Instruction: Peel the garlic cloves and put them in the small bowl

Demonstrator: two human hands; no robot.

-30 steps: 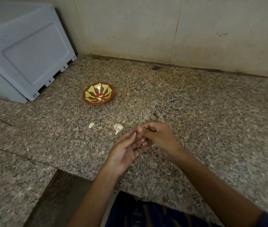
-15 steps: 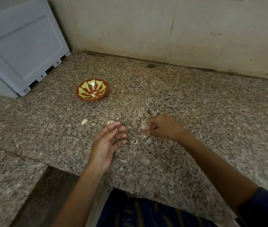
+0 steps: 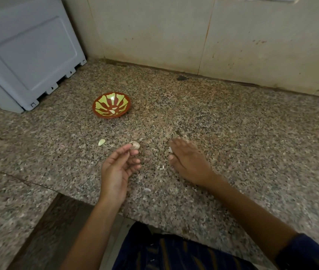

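Garlic, an unpeeled clove (image 3: 135, 145) with its papery skin on, sits at the fingertips of the left hand (image 3: 118, 168), which seems to pinch it between thumb and forefinger; the other fingers curl loosely, palm up. It is probably held this way so the skin can be worked off next. The right hand (image 3: 189, 162) hovers low over the counter (image 3: 252, 145), palm down, blurred, its fingers spread and gripping nothing; judging by the pale skin scraps (image 3: 163, 168) beneath and beside it, it may be shedding peel. A second pale piece of garlic (image 3: 101, 142) lies on the counter just left of the held clove; whether it is peeled cannot be told. The small bowl (image 3: 112, 105), red-brown with a yellow-green pattern, stands farther back, well apart from both hands, with a few pale pieces inside that look like peeled cloves. A grey appliance (image 3: 24, 55) occupies the back left corner. No brand, label or writing is readable anywhere.
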